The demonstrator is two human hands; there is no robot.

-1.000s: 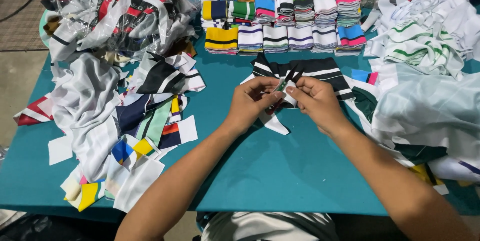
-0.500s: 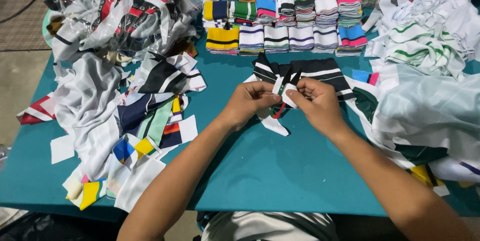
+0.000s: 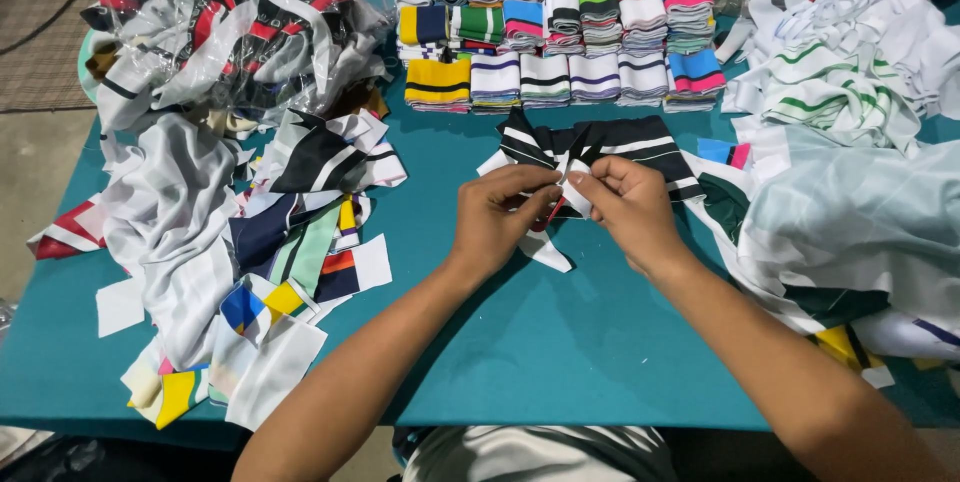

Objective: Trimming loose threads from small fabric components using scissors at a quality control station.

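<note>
We saw left hand and right hand pinching one small white piece between them, folded stacks at twelve o'clock, loose scraps at nine unsorted.

A teal table carries everything. Taking the black-and-white striped collar piece near its middle as the landmark: just behind it, at the far edge, stand neat rows of folded striped knit pieces in many colours. Far to its left lies a clear plastic bag of black, red and white fabric, and nearer on that side a loose heap of grey, navy and yellow fabric scraps. To its right spreads a pile of white and green-striped cloth.
</note>
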